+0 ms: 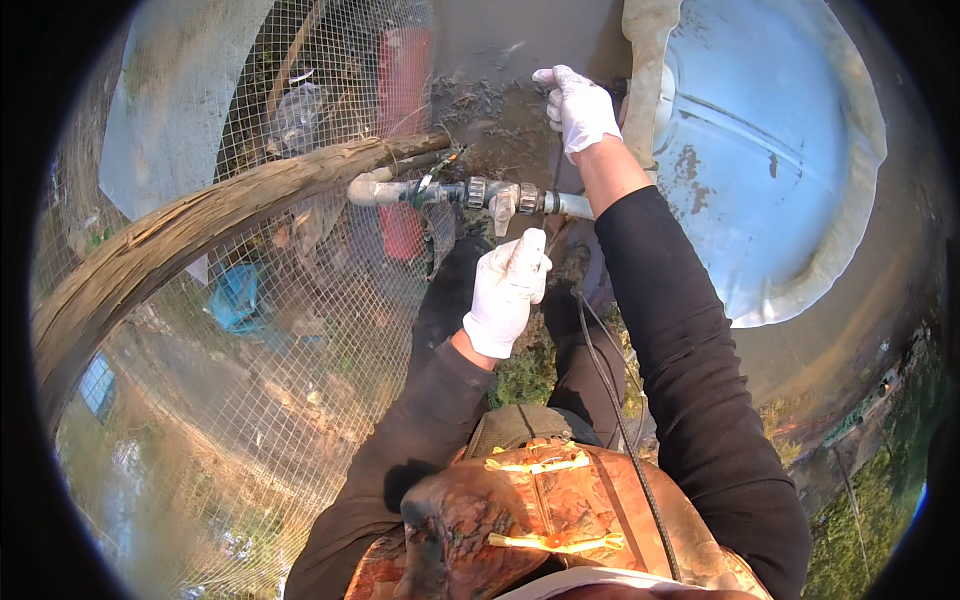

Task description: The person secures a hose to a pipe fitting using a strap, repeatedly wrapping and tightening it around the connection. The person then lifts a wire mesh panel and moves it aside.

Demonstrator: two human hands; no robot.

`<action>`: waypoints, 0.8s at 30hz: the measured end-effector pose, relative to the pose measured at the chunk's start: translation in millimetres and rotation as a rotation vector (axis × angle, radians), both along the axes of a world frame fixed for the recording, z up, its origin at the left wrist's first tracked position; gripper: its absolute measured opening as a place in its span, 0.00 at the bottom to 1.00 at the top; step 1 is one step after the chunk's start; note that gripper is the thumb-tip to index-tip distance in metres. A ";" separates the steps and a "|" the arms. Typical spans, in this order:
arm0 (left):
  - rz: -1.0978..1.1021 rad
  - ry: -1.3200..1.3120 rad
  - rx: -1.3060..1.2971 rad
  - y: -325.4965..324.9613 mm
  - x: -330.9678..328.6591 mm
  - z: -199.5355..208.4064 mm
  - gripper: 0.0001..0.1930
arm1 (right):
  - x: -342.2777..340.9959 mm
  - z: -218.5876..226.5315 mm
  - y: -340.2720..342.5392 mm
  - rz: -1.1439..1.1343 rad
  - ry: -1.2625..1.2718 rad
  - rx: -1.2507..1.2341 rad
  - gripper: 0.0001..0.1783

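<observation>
My left hand (507,293), in a white glove, is closed with its fingers pinched together, just below the handle of a grey valve (503,203). A small gap seems to separate them. That valve sits on a pale plastic pipe (400,191), which runs crosswise with an elbow at its left end. Farther out, my right hand (582,110), also gloved, has its fingers curled over the muddy water (515,50), beside a large light-blue basin-like vessel (760,170). Whatever either hand pinches is too small or hidden to make out.
Wire mesh (300,330) fills the left side, with a thick wooden pole (200,210) slanting across it. Behind the mesh are a red cylinder (403,85) and a blue plastic scrap (236,298). A dark cord (610,385) hangs by my legs.
</observation>
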State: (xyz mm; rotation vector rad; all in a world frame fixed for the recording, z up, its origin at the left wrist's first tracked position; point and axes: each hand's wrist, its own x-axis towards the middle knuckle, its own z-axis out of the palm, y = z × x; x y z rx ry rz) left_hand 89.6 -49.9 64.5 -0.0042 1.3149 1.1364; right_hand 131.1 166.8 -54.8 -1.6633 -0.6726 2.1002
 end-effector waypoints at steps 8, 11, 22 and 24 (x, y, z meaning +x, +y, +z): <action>-0.163 0.370 -0.030 43.0 -38.9 32.2 0.18 | 32.7 118.4 -49.5 0.633 -0.313 0.959 0.14; -0.213 0.508 -0.053 50.1 -49.6 42.7 0.15 | 38.8 155.2 -86.7 0.783 -0.494 1.135 0.07; -0.179 -0.067 -0.060 36.8 -60.7 62.4 0.17 | 67.8 180.3 -178.5 0.953 -0.507 0.927 0.09; -0.143 -0.322 -0.026 38.4 -57.1 59.3 0.16 | 69.7 177.1 -184.6 0.869 -0.416 0.927 0.10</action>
